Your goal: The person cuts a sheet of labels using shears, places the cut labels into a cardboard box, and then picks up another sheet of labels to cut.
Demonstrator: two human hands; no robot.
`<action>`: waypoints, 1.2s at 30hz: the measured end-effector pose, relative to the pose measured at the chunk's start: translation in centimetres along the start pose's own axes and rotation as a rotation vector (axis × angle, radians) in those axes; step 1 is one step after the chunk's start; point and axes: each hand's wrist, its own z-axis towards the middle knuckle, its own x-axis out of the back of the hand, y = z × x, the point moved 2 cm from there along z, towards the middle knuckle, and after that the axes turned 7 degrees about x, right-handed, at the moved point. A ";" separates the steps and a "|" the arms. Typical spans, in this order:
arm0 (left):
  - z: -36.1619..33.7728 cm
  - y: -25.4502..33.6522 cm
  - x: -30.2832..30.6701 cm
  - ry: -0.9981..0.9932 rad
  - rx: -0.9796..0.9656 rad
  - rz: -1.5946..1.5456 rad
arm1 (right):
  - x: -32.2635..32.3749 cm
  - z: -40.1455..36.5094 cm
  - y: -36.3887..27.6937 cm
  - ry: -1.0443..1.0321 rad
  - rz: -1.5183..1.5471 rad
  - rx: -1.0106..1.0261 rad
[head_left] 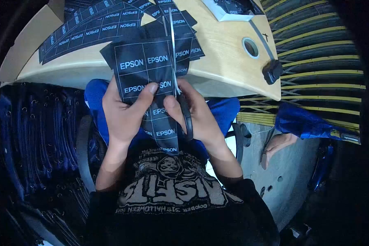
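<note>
Pinching the EPSON sheet, the left hand likely steadies it — right hand gripping scissors toward twelve o'clock.

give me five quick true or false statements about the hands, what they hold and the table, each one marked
1. The left hand grips a dark printed sheet. True.
2. The sheet is blank. False: it carries pale letters that repeat the word EPSON.
3. The right hand holds scissors. True.
4. The table has a round hole in it. True.
5. The scissors point away from the table. False: they point toward it.
</note>
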 end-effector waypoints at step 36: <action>6.1 3.7 -0.5 -0.090 -0.024 -0.080 | 0.1 5.5 -4.1 0.080 0.111 0.073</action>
